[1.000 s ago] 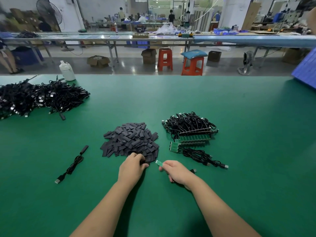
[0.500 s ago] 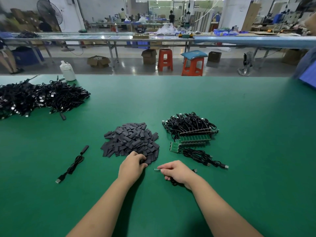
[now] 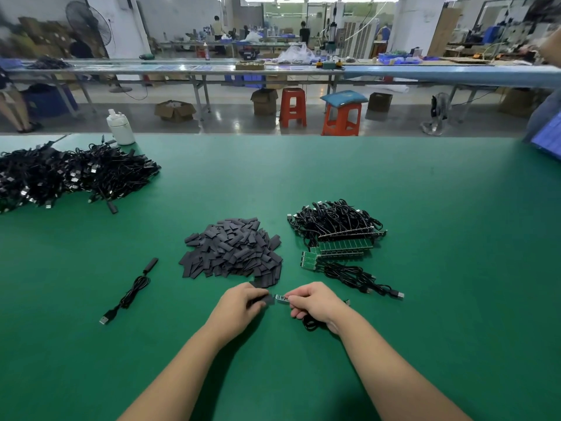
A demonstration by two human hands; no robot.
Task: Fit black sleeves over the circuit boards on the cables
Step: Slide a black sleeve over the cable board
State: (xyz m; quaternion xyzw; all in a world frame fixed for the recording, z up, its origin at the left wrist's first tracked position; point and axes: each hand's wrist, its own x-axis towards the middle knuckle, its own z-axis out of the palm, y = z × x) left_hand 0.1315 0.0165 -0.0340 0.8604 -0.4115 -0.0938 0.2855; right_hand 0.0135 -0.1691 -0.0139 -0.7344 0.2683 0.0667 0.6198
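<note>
My left hand (image 3: 241,305) pinches a black sleeve (image 3: 269,299) just in front of the heap of black sleeves (image 3: 232,249). My right hand (image 3: 314,302) holds a small green circuit board (image 3: 281,298) by its cable end, with the black cable (image 3: 309,325) looping under the palm. The sleeve's open end meets the tip of the board between the two hands. Behind my right hand lies a bundle of cables with bare green boards (image 3: 337,238).
One sleeved cable (image 3: 129,294) lies alone at the left on the green table (image 3: 455,268). A big pile of black cables (image 3: 69,174) fills the far left, with a white bottle (image 3: 120,127) behind it. A blue tray (image 3: 549,138) sits at the far right edge.
My left hand has lifted a sleeve off the heap and brought it toward the board. My right hand has turned the board to face the sleeve, and the two now meet.
</note>
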